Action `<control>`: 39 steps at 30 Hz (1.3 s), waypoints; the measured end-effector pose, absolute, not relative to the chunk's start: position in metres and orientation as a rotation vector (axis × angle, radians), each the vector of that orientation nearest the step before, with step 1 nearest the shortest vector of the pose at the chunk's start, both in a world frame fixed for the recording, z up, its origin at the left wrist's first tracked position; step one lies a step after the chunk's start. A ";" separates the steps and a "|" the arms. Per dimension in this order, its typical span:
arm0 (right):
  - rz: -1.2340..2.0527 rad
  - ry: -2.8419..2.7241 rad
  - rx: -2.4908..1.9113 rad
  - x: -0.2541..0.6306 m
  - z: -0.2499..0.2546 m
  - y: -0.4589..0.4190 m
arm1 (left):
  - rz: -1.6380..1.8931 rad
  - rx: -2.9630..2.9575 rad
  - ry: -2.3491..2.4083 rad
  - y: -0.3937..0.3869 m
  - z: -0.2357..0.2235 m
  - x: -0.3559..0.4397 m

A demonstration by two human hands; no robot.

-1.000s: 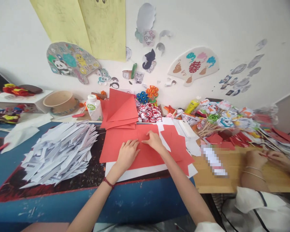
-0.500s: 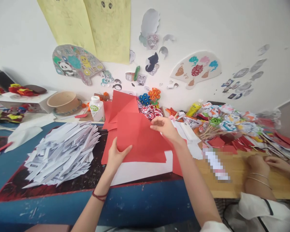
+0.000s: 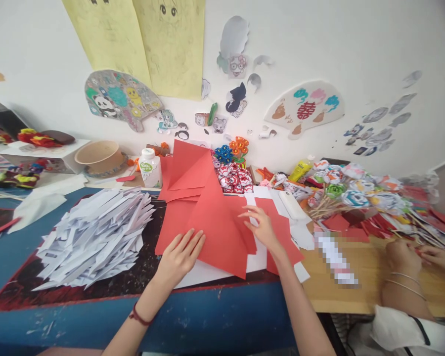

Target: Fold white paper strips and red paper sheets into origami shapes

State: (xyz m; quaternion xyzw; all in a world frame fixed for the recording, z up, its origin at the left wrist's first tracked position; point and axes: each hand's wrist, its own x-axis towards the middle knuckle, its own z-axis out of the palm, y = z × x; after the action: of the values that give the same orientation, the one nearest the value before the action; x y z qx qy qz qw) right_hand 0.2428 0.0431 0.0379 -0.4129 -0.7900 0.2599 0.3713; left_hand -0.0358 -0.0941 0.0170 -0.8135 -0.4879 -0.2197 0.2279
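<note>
A large red paper sheet (image 3: 220, 225) lies slanted over other red sheets in front of me, one corner pointing to the near edge. My left hand (image 3: 181, 252) rests on its lower left part with the fingers laid out flat. Just right of that sheet is my right hand (image 3: 260, 225), fingers apart and holding nothing; whether its fingertips touch the paper I cannot tell. Behind stand folded red sheets (image 3: 189, 165), leaning upward. White paper (image 3: 203, 274) shows beneath the red ones, and more red pieces (image 3: 282, 230) lie to the right.
A heap of folded white paper strips (image 3: 96, 237) covers the dark mat on the left. A white bottle (image 3: 150, 168) and a round tan bowl (image 3: 100, 155) stand behind. Paper flowers on sticks (image 3: 356, 190) lie at the right, near another person's hands (image 3: 404, 257).
The top red sheet has turned and now lies aslant. My left hand has gone from its left edge to flat upon it. My right hand has moved lower and to the right.
</note>
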 end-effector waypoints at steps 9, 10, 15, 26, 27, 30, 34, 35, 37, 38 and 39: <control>0.549 -2.645 -0.988 0.226 0.038 -0.038 | -0.165 -2.229 -1.649 -0.089 0.005 -0.015; 0.494 -2.677 -0.970 0.225 0.037 -0.041 | -0.157 -2.235 -1.651 -0.090 0.006 -0.014; 0.428 -2.608 -1.020 0.232 0.024 -0.040 | -0.286 -2.397 -1.613 -0.095 0.010 -0.028; 0.840 -2.339 -1.108 0.246 0.038 -0.016 | -0.837 -2.518 -1.951 -0.079 0.020 -0.064; 0.873 -2.274 -1.165 0.245 0.038 -0.012 | -0.895 -2.485 -2.008 -0.074 0.021 -0.063; 0.862 -2.148 -1.302 0.238 0.035 0.005 | -0.997 -2.318 -2.185 -0.056 0.022 -0.058; 0.755 -2.090 -1.404 0.229 0.027 0.031 | -0.960 -2.038 -2.157 -0.044 0.020 -0.045; 0.733 -2.092 -1.417 0.227 0.024 0.036 | -0.901 -2.012 -2.071 -0.047 0.020 -0.040; 0.709 -2.109 -1.417 0.224 0.019 0.045 | -0.714 -2.102 -1.834 -0.056 0.019 -0.028; 0.705 -2.119 -1.408 0.222 0.016 0.049 | -0.607 -2.205 -1.717 -0.062 0.019 -0.021; 0.701 -2.131 -1.398 0.220 0.014 0.052 | -0.516 -2.304 -1.621 -0.067 0.018 -0.014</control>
State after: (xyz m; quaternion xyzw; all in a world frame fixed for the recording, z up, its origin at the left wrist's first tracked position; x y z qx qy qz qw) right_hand 0.2200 0.0525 0.0143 -0.5127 -0.7813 0.2570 0.2464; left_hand -0.0140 -0.0669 0.0178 -0.7968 -0.5605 -0.1783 0.1385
